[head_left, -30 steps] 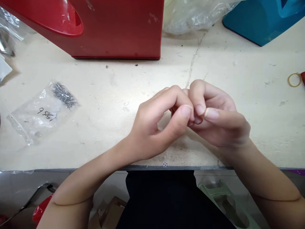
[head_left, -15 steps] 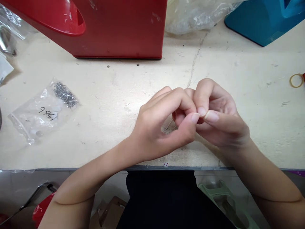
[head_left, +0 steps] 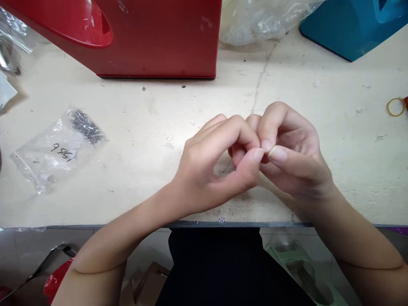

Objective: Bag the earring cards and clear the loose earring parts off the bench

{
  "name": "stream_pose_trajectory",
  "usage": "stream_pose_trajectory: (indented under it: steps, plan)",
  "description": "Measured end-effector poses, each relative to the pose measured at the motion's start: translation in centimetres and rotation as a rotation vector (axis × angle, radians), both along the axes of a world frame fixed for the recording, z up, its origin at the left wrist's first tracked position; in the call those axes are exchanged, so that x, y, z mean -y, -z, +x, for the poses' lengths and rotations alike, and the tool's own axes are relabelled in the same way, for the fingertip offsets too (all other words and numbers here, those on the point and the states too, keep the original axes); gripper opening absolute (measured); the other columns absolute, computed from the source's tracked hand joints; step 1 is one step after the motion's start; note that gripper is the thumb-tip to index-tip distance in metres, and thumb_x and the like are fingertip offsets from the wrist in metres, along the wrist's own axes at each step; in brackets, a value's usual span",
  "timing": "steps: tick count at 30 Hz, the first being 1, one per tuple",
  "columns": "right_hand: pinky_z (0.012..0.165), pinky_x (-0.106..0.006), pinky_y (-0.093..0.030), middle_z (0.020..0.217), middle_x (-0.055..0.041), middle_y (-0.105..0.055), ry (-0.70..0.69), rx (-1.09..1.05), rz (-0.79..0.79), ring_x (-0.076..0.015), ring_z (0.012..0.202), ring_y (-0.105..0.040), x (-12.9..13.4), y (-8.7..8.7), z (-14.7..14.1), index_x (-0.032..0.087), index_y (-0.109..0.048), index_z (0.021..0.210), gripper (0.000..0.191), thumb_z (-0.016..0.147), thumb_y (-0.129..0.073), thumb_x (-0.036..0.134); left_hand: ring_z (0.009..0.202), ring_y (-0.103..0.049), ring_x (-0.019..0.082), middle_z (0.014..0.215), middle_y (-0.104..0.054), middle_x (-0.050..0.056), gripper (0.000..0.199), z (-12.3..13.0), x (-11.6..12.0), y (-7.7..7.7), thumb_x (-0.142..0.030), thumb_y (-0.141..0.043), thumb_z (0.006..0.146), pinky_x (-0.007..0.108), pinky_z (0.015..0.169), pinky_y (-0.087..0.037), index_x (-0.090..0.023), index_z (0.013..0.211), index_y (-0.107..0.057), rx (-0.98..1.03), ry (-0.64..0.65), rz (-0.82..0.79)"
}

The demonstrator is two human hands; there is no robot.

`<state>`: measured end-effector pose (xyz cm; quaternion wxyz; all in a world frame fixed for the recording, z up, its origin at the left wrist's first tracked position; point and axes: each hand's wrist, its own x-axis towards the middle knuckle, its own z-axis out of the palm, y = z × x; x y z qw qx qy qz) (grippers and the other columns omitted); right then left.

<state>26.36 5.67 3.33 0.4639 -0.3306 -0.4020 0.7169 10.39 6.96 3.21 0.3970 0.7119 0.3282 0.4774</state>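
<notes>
Left hand (head_left: pixel 219 161): thumb and forefinger pinched, contents hidden.
Right hand (head_left: pixel 291 153): pinched, touching left; contents unclear.
Zip bag (head_left: pixel 59 148): on table (head_left: pixel 143 140), marked "1586".

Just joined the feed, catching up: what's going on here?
A person works bare-handed over a pale, scuffed tabletop. The left hand and right hand meet at the fingertips, thumbs and forefingers pinched; whatever they may hold is too small or hidden to tell. Left of them lies a clear plastic bag of small dark metal pieces, handwritten on; beyond stands a large red box-like container.
</notes>
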Motion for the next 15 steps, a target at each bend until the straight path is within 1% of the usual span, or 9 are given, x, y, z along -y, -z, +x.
stream_pose_trajectory:
  steps: [3, 10, 15]
  plan:
    - [0.068, -0.028, -0.049, 0.076, 0.0034, -0.056, 0.005, 0.002, -0.008, -0.0117, 0.070, -0.051, 0.05, 0.04, 0.09, 0.022, -0.064, 0.084, 0.015, 0.089, -0.077, 0.026, 0.059, -0.056, 0.012, 0.065, -0.058, -0.004, 0.021, 0.00, 0.02, 0.03, -0.023, -0.059, 0.099, 0.030, 0.059, -0.051, -0.024, 0.079, -0.053, -0.024, -0.017, 0.003]
    - [0.067, -0.029, -0.050, 0.076, 0.0028, -0.056, 0.012, 0.026, -0.001, -0.0123, 0.069, -0.051, -0.03, 0.05, 0.10, 0.023, -0.064, 0.083, 0.013, 0.088, -0.077, 0.024, 0.058, -0.053, 0.013, 0.063, -0.056, -0.002, 0.029, -0.05, 0.17, 0.37, -0.037, -0.056, 0.101, 0.031, 0.059, -0.050, -0.023, 0.076, -0.055, -0.101, -0.059, 0.005]
    - [0.066, -0.032, -0.051, 0.073, 0.0013, -0.052, 0.057, 0.025, -0.001, -0.0142, 0.067, -0.047, 0.09, 0.06, -0.20, 0.024, -0.067, 0.082, 0.013, 0.088, -0.076, 0.028, 0.059, -0.052, 0.012, 0.063, -0.056, -0.003, 0.025, -0.12, 0.07, 0.43, -0.034, -0.057, 0.099, 0.030, 0.060, -0.050, -0.022, 0.077, -0.057, -0.115, -0.067, 0.000]
